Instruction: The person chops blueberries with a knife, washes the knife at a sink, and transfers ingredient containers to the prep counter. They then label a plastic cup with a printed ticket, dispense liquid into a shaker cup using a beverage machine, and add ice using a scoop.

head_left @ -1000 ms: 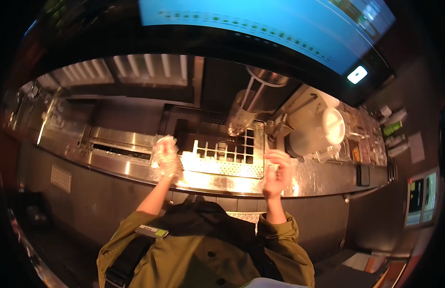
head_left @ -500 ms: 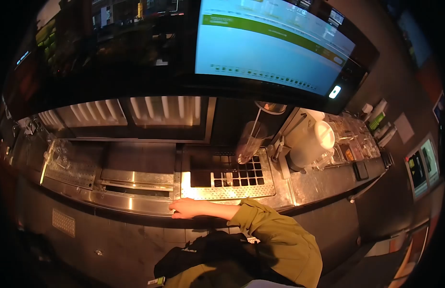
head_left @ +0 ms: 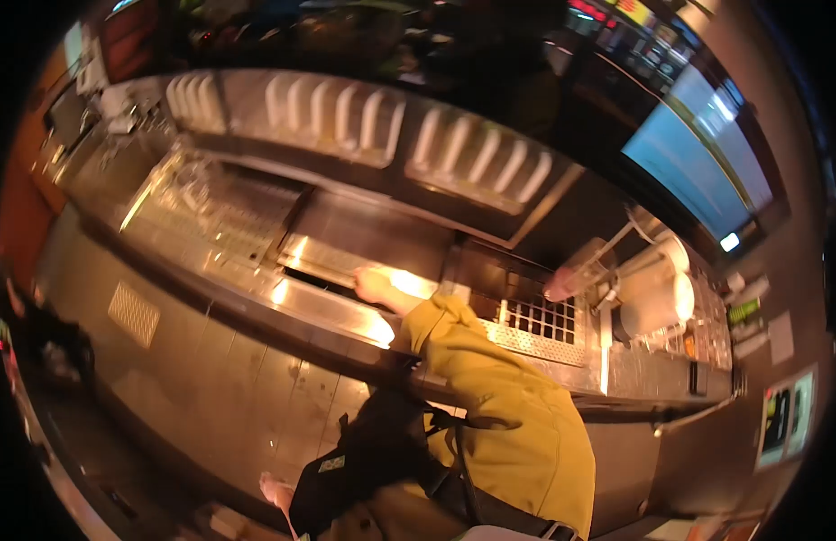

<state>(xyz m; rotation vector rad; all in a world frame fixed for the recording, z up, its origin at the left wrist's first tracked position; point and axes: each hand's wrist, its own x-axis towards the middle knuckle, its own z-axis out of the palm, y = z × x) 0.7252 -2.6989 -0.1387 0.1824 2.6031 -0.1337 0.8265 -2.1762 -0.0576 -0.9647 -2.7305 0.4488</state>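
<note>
My right hand (head_left: 374, 285), at the end of an olive sleeve, reaches over the counter to the front edge of a flat steel lid (head_left: 364, 225). Its fingers are at the dark slot (head_left: 321, 283) in front of that lid. They are smeared by motion, so whether they grip the edge does not show. My left hand (head_left: 275, 491) hangs low over the floor, well away from the counter. It too is blurred, and nothing can be made out in it.
Right of my right hand is a black drain grid (head_left: 540, 317), with a clear cup (head_left: 576, 278) above it. White containers (head_left: 657, 302) stand farther right. A perforated tray with glassware (head_left: 197, 203) lies left. A screen (head_left: 698, 149) hangs upper right. The floor (head_left: 229, 370) runs along the counter.
My view has swung left and tilted. My right hand has moved from the counter's front rim to the slot by the steel lid. My left hand has come into view.
</note>
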